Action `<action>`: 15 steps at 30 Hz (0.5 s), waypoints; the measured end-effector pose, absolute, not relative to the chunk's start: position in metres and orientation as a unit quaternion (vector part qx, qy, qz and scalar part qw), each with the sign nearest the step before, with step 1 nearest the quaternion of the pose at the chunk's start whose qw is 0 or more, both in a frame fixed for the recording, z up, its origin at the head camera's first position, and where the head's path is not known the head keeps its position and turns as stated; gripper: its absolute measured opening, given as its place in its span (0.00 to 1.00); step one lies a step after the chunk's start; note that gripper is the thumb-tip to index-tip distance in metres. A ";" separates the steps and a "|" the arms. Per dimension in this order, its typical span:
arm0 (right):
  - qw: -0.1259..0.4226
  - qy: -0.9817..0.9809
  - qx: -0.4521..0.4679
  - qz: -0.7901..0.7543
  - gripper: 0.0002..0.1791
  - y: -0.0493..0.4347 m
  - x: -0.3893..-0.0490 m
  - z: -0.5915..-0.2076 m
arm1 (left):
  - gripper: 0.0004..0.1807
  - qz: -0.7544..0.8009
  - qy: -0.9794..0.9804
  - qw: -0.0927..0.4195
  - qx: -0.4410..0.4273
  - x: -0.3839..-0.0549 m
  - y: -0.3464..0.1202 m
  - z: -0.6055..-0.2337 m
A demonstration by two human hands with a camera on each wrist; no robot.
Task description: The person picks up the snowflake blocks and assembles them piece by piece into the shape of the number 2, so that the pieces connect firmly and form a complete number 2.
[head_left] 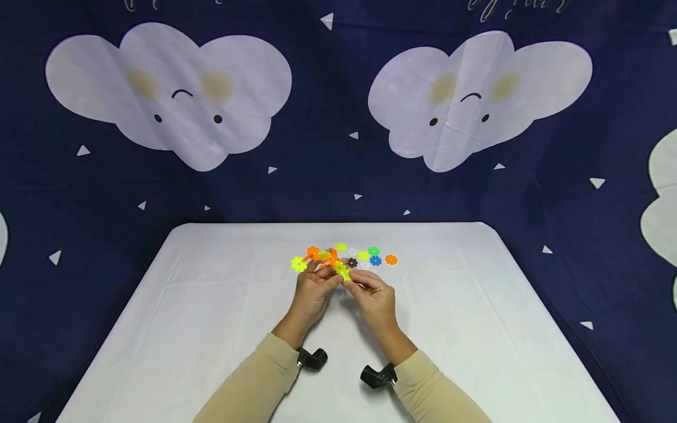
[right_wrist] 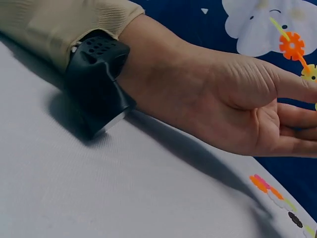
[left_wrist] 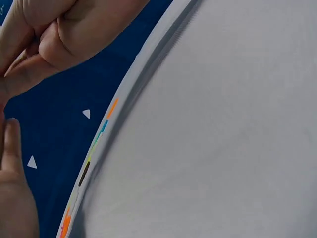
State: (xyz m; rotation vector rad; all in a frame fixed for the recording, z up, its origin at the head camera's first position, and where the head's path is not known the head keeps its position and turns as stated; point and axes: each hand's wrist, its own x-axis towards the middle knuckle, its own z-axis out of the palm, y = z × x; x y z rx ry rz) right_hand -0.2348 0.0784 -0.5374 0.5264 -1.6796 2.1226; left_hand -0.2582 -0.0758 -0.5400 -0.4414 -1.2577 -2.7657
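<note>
Head view shows an orange-and-yellow disc chain (head_left: pixel 324 256) partly joined above the counter (head_left: pixel 211 323), left hand (head_left: pixel 312 294) holding it, right hand (head_left: pixel 378 304) pinching its yellow end (head_left: pixel 344 274), loose discs (head_left: pixel 375 260) lying unjoined beyond.

And straight ahead of me it's a deep navy backdrop (head_left: pixel 328 117), filling the view from side to side! Two pale clouds smile upside down, a left cloud (head_left: pixel 174 94) and a right cloud (head_left: pixel 476 106), both with yellowish cheeks, small white triangles (head_left: pixel 597 183) scattered around them. Up top, cut-off lettering (head_left: pixel 518 7). Below, my white table (head_left: pixel 211 311) runs up to two rounded far corners, faintly creased, soft shadows falling across its surface.
</note>
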 end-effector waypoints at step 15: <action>0.372 -0.753 0.265 0.474 0.16 0.076 -0.241 -0.544 | 0.39 -0.892 -0.438 -0.020 -0.107 -0.262 -0.076 -0.545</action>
